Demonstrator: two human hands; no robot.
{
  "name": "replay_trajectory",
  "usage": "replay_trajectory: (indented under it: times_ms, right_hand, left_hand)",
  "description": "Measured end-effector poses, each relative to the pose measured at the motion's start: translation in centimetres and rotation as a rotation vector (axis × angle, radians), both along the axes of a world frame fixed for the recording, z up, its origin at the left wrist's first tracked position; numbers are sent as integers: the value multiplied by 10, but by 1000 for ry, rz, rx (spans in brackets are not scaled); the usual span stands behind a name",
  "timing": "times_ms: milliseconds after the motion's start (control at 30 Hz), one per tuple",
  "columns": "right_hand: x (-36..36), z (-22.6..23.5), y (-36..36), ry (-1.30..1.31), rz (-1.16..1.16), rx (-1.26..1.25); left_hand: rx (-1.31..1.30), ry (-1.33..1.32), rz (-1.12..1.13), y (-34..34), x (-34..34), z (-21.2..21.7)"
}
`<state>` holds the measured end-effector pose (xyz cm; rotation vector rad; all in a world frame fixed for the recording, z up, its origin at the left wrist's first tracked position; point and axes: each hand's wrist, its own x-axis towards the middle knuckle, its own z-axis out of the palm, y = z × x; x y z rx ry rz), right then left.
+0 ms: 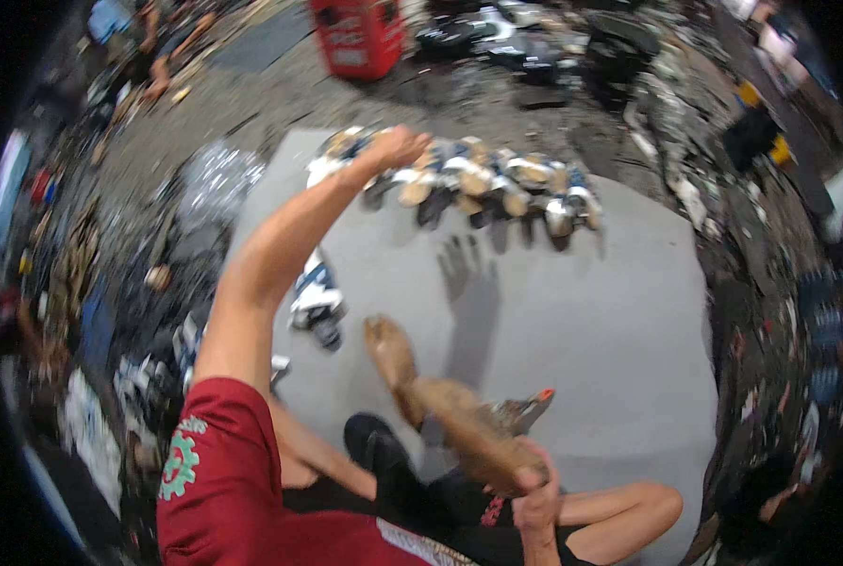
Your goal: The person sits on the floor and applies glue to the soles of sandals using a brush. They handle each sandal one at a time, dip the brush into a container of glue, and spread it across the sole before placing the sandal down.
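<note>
My left hand [398,149] reaches over a row of white and navy shoe pieces [473,179] with tan soles, at the far side of a grey sheet [610,311]. Motion blurs it, but its shadow on the sheet shows the fingers apart. Close to my body, my right hand [537,491] is closed round the near end of a brown shoe last [473,424]. Another brown, foot-shaped last [391,357] lies beside it, partly hidden. Next to the held last is a small dark object with an orange tip [546,394]; its kind is unclear.
A white and navy shoe piece [317,297] lies at the sheet's left. A red container [357,38] stands beyond the sheet, near dark glossy bags [506,42]. Clear plastic wrap [218,179] and scraps litter the ground. Another person's arms [166,57] show at far left.
</note>
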<state>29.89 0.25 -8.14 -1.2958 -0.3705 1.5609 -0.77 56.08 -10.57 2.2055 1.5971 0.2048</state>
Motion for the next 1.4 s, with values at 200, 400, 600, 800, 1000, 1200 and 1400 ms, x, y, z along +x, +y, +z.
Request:
replay_trajectory:
  times_ms: [200,400,600,800,1000,1200,1400]
  right_hand:
    - [9,63,13,264,322,-200]
    - [-13,40,-4,945,496,244]
    - [-50,39,-26,512,205,43]
    - [-73,69,-9,-87,384,91]
    - [-121,133,41,-348,378,495]
    - [-178,191,68,-200,348,723]
    - [-189,162,56,-227,261,772]
  left_hand:
    - [-102,-250,104,-154,-157,118]
    - [-202,-1380,661,-364,-254,-17]
    - [-943,-1269,1052,-410,-158,-168]
    - [-797,-1551,820,-330,-196,-216]
    - [242,-1491,661,-321,-186,101]
    - [481,-1074,394,-414,-114,195]
    - [379,-959,322,-538,-50,132]
